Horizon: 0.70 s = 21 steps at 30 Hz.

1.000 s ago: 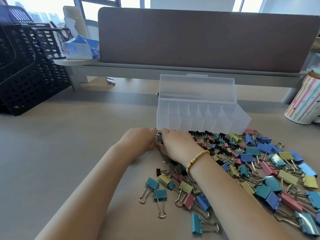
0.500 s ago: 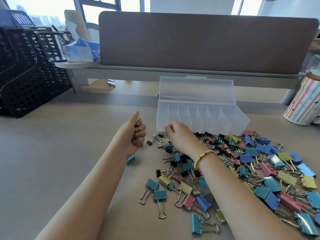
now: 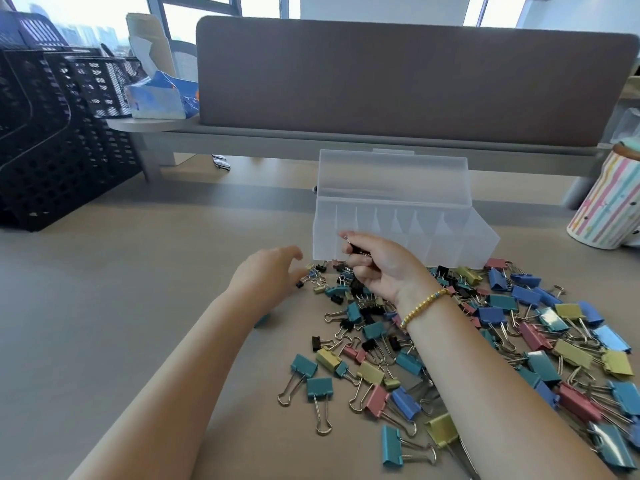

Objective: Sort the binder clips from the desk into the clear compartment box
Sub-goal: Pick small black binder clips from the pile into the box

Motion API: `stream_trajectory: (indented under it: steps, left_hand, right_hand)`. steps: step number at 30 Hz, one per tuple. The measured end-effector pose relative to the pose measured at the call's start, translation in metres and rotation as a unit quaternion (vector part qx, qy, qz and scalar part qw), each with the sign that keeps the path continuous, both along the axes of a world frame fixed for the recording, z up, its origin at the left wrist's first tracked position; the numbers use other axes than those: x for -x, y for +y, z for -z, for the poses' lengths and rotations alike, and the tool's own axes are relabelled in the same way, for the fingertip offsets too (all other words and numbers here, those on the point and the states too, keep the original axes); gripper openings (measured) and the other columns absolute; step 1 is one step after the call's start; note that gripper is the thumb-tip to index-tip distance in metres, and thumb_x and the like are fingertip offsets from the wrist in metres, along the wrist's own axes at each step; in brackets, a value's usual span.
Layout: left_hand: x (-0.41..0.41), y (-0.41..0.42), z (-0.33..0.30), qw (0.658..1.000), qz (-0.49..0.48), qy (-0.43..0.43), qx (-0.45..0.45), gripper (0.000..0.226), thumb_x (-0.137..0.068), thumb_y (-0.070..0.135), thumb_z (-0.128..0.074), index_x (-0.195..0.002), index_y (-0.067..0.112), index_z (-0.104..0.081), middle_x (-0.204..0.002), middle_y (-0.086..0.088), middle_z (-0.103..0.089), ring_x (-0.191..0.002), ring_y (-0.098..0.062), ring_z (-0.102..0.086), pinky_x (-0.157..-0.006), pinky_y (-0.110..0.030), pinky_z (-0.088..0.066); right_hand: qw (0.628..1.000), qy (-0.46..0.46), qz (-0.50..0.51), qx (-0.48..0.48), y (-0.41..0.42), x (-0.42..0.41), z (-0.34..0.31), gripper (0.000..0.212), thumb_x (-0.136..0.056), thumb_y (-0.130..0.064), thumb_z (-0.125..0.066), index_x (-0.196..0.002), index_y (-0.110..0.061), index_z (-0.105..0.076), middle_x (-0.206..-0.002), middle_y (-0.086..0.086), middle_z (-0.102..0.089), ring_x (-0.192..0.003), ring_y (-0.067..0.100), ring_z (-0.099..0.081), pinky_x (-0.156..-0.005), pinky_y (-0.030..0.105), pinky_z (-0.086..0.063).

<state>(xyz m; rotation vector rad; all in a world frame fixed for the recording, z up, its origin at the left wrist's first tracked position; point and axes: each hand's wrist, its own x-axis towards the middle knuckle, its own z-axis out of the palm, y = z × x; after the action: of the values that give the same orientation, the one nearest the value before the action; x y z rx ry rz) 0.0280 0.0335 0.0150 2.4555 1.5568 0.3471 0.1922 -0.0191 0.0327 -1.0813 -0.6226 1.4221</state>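
Head view, box: a clear plastic box (image 3: 398, 237) stands open on the desk (image 3: 138, 289), lid upright behind it. Thin dividers split it into a row of narrow compartments. No clips can be made out inside any of them.
Head view, clips: a loose pile of clips (image 3: 485, 341) covers the desk in front of the box and spreads to the right. They are teal, blue, yellow, pink and black, with silver wire handles. The small black ones lie nearest the box; the larger coloured ones lie nearer the camera.
Head view, right hand: the right hand (image 3: 377, 265) is raised just in front of the box's left end, fingers curled round a small black clip (image 3: 356, 249). A yellow bead bracelet (image 3: 420, 306) circles the wrist.
Head view, left hand: the left hand (image 3: 266, 275) reaches low over the desk, fingers relaxed, tips at the small clips on the pile's left edge. It holds nothing.
Head view, surroundings: black mesh trays (image 3: 52, 133) at far left, a blue tissue pack (image 3: 159, 98) on a shelf, a brown divider panel (image 3: 415, 84) behind the box, a striped cup (image 3: 606, 206) at right.
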Motion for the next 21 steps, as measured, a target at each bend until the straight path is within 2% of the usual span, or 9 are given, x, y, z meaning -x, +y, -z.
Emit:
stream_trajectory:
  steps: [2, 5, 7, 8, 10, 12, 14, 18, 21]
  left_hand:
    - [-0.003, -0.001, 0.000, 0.996, 0.011, 0.093, -0.005, 0.039, -0.093, 0.042, -0.048, -0.125, 0.019, -0.048, -0.117, -0.007, -0.060, -0.105, -0.026, -0.057, -0.078, -0.030, -0.042]
    - [-0.008, -0.003, 0.001, 0.985, 0.037, 0.161, -0.043, 0.033, -0.096, 0.034, -0.045, -0.119, 0.012, -0.048, -0.116, -0.010, -0.059, -0.104, -0.030, -0.056, -0.074, -0.031, -0.041]
    - [-0.010, -0.005, 0.002, 0.980, 0.053, 0.182, -0.068, 0.026, -0.098, 0.026, -0.041, -0.115, 0.008, -0.047, -0.113, -0.013, -0.059, -0.101, -0.032, -0.057, -0.070, -0.032, -0.039]
    - [-0.011, -0.005, 0.003, 0.977, 0.058, 0.193, -0.072, 0.024, -0.099, 0.023, -0.040, -0.114, 0.006, -0.047, -0.112, -0.014, -0.060, -0.101, -0.032, -0.058, -0.068, -0.032, -0.038]
    - [-0.012, -0.005, 0.003, 0.976, 0.056, 0.200, -0.070, 0.025, -0.099, 0.022, -0.038, -0.115, 0.004, -0.046, -0.113, -0.015, -0.059, -0.102, -0.034, -0.058, -0.068, -0.032, -0.036]
    - [-0.013, -0.005, 0.004, 0.975, 0.051, 0.207, -0.062, 0.028, -0.098, 0.023, -0.038, -0.116, 0.003, -0.045, -0.115, -0.015, -0.059, -0.104, -0.034, -0.057, -0.069, -0.032, -0.036]
    - [-0.013, -0.005, 0.004, 0.973, 0.056, 0.215, -0.059, 0.027, -0.096, 0.021, -0.040, -0.116, 0.003, -0.046, -0.114, -0.014, -0.059, -0.103, -0.032, -0.058, -0.069, -0.031, -0.037]
    - [-0.013, -0.006, 0.005, 0.975, 0.061, 0.203, -0.061, 0.026, -0.095, 0.022, -0.041, -0.113, 0.004, -0.047, -0.111, -0.014, -0.060, -0.100, -0.032, -0.059, -0.069, -0.030, -0.037]
    - [-0.010, -0.005, 0.001, 0.993, 0.018, 0.105, -0.050, 0.021, -0.093, 0.021, -0.040, -0.102, 0.004, -0.049, -0.102, -0.017, -0.062, -0.092, -0.034, -0.058, -0.065, -0.030, -0.036]
  right_hand:
    - [0.999, -0.045, -0.014, 0.010, 0.000, 0.004, 0.001, 0.017, -0.097, 0.000, -0.039, -0.095, -0.004, -0.055, -0.071, 0.004, -0.044, -0.037, 0.001, -0.034, -0.030, 0.009, -0.021]
    - [0.993, -0.109, -0.029, 0.028, 0.004, 0.013, 0.003, 0.015, -0.096, -0.001, -0.039, -0.094, -0.006, -0.053, -0.070, 0.004, -0.042, -0.037, 0.002, -0.034, -0.029, 0.010, -0.021]
    - [0.971, -0.234, -0.026, 0.029, 0.008, 0.020, 0.003, 0.012, -0.097, -0.007, -0.042, -0.098, -0.007, -0.053, -0.069, 0.001, -0.043, -0.041, 0.004, -0.035, -0.033, 0.013, -0.025]
    - [0.937, -0.348, -0.028, 0.028, 0.010, 0.023, 0.002, 0.013, -0.097, -0.013, -0.044, -0.103, -0.007, -0.054, -0.073, 0.000, -0.046, -0.049, 0.006, -0.041, -0.040, 0.016, -0.031]
    - [0.825, -0.562, -0.057, 0.010, 0.015, 0.027, 0.004, 0.022, -0.097, -0.022, -0.047, -0.113, -0.009, -0.054, -0.091, 0.000, -0.054, -0.076, 0.014, -0.053, -0.062, 0.024, -0.041]
    - [0.723, -0.684, -0.099, 0.004, 0.020, 0.031, 0.007, 0.029, -0.095, -0.027, -0.051, -0.120, -0.011, -0.050, -0.109, 0.005, -0.057, -0.097, 0.022, -0.056, -0.078, 0.030, -0.045]
    - [0.650, -0.749, -0.130, 0.006, 0.024, 0.034, 0.012, 0.031, -0.095, -0.026, -0.052, -0.120, -0.010, -0.049, -0.116, 0.012, -0.059, -0.104, 0.029, -0.055, -0.085, 0.036, -0.046]
    - [0.587, -0.800, -0.123, -0.013, 0.023, 0.036, 0.019, 0.023, -0.095, -0.018, -0.047, -0.115, -0.005, -0.048, -0.110, 0.016, -0.060, -0.100, 0.033, -0.056, -0.072, 0.033, -0.039]
    - [0.567, -0.814, -0.121, -0.027, 0.020, 0.035, 0.021, 0.022, -0.096, -0.017, -0.046, -0.112, -0.002, -0.047, -0.107, 0.018, -0.061, -0.097, 0.035, -0.057, -0.069, 0.032, -0.037]
